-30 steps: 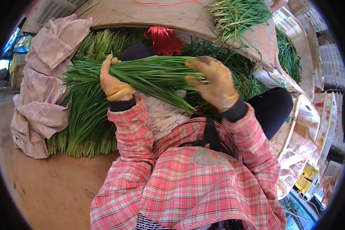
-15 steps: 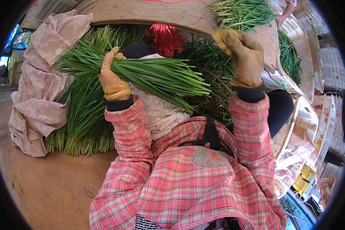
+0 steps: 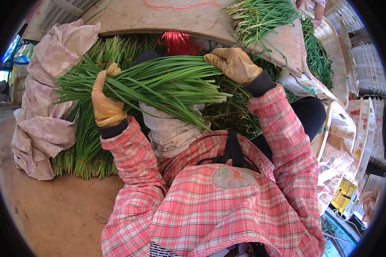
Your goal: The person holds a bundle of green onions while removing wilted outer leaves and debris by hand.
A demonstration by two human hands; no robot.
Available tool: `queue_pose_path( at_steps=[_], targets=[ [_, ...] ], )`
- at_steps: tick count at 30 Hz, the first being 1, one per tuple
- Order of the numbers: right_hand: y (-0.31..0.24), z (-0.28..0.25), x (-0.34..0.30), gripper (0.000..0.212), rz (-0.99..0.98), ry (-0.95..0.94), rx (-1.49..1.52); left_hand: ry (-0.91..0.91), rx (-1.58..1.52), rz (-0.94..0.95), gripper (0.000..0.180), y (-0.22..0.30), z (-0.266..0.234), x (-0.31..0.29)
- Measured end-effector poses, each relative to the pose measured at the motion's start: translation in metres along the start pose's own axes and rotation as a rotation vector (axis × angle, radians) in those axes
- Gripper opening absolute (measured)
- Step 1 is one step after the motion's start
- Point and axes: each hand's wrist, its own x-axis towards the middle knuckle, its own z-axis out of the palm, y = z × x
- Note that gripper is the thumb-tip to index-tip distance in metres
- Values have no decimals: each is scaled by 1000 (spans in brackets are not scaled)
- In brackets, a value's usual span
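Green, slender and glossy in the head view: bunch of leaves (image 3: 154,83) above the cloth-covered lap (image 3: 171,137), blurred toward the stem ends. Grips it in the gloved left hand (image 3: 107,105) with fingers curled round, partly hidden; pinches upper leaf ends in the right hand (image 3: 236,64) with fingers pressed together.

"Is any writing visible?"

"Yes. On the right, red characters (image 3: 364,124) run along a white crate (image 3: 367,139). Farther off, small green marks (image 3: 312,91) show on another pale crate (image 3: 299,86)."

"Can you read them?"

"No, both are too small and unclear."
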Motion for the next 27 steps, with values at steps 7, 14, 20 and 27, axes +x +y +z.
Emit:
queue_pose_path(
  at_steps=[7, 14, 20, 27],
  targets=[
    [91, -26, -41, 34, 364, 433, 77, 151, -44, -143, 31, -29, -55, 60],
    [8, -7, -70, 13, -4, 398, 130, 200, -66, -89, 31, -36, -67, 53],
    [-63, 65, -3, 34, -150, 125, -365, 314, -65, 8, 29, -29, -21, 22],
    [-50, 91, -4, 14, -92, 350, 432, 321, -98, 15, 31, -26, -19, 15]
  ],
)
